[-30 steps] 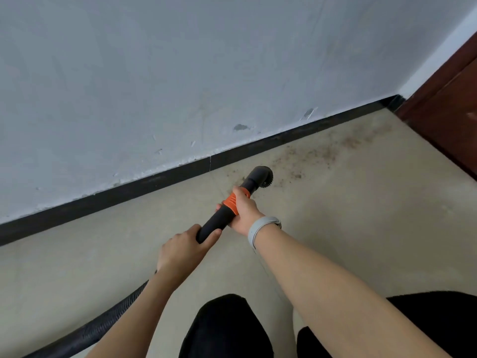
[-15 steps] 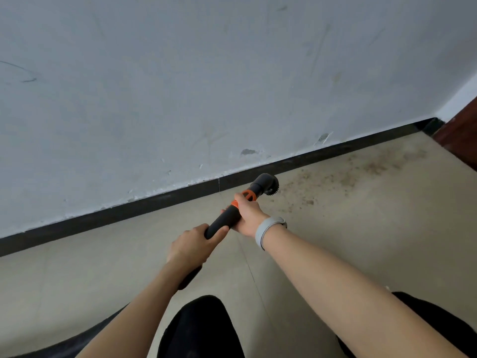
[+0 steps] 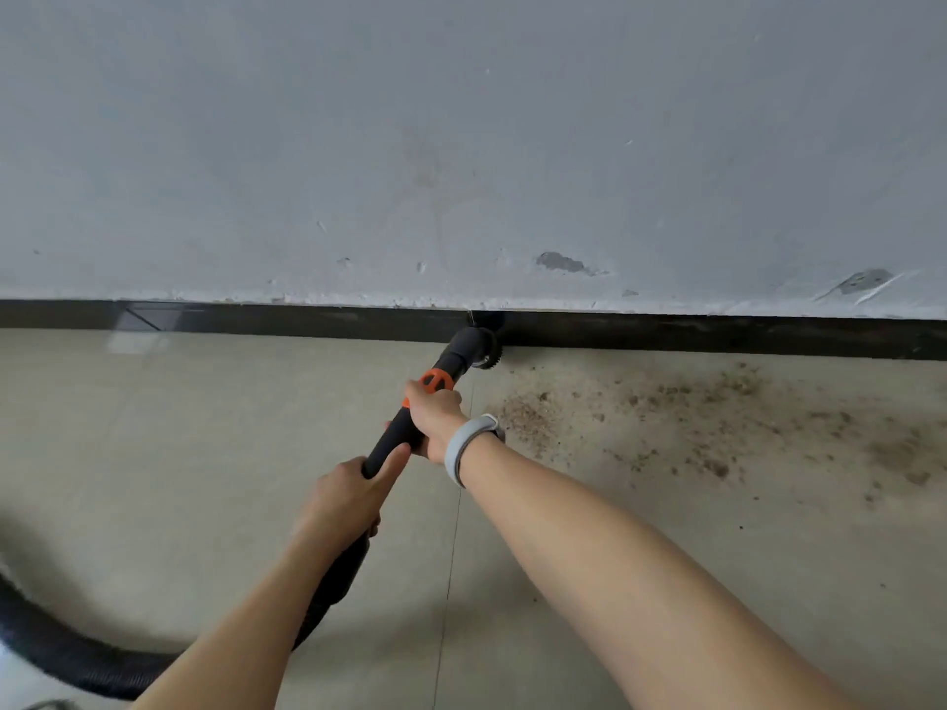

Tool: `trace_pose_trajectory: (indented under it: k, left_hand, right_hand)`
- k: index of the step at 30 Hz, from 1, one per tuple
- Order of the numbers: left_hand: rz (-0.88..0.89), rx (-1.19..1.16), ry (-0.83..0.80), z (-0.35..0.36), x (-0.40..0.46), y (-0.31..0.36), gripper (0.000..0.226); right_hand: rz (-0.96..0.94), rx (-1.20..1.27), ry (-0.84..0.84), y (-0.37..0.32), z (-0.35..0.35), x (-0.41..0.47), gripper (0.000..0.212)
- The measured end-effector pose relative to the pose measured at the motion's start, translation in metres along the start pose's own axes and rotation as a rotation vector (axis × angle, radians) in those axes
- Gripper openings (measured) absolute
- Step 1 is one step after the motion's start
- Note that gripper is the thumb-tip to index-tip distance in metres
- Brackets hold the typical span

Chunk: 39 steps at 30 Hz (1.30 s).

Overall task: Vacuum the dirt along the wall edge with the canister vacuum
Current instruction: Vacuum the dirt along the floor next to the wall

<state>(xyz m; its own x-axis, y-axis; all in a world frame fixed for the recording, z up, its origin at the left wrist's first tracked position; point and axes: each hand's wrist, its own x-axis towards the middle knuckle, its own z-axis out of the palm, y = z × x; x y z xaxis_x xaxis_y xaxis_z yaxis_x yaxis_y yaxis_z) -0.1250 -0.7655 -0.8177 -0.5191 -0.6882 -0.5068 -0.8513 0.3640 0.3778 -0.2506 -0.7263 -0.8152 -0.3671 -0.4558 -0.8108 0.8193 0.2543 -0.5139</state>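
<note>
Both hands grip the wand: right hand ahead, left hand behind

Black vacuum wand angled up and away toward the wall, an orange collar near its front end. The round brush nozzle sits right at the black baseboard, bristles down at the floor edge. Ribbed black hose trails off the wand's back end and curves left across the floor. Brown dirt lies scattered to the right of the nozzle, along the baseboard
</note>
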Motion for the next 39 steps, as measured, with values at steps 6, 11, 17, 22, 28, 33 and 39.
trace_pose_trajectory:
  k: [6, 11, 17, 22, 28, 33, 39]
  left_hand:
    - [-0.146, -0.1, 0.083, 0.041, -0.002, 0.011, 0.061]
    - [-0.137, -0.254, 0.041, 0.068, -0.012, 0.015, 0.069]
    - [-0.057, -0.379, 0.031, 0.106, -0.019, 0.018, 0.069]
    - [0.028, -0.365, -0.034, 0.111, -0.013, 0.026, 0.064]
    - [0.105, -0.297, -0.07, 0.124, -0.015, 0.042, 0.059]
    - [0.178, -0.254, -0.118, 0.131, -0.009, 0.059, 0.052]
    - [0.266, -0.115, -0.137, 0.149, -0.002, 0.088, 0.053]
  right_hand:
    - [0.027, -0.225, 0.004, 0.006, -0.025, 0.024, 0.055]
    - [-0.007, -0.328, 0.065, 0.018, -0.043, 0.027, 0.053]
    - [-0.014, -0.305, 0.071, 0.027, -0.07, 0.031, 0.062]
    - [-0.053, -0.295, 0.143, 0.026, -0.088, 0.029, 0.06]
    - [-0.057, -0.155, 0.204, 0.022, -0.116, 0.023, 0.058]
    - [-0.065, -0.088, 0.25, 0.016, -0.144, 0.019, 0.056]
    - [-0.069, 0.025, 0.303, 0.007, -0.183, 0.016, 0.053]
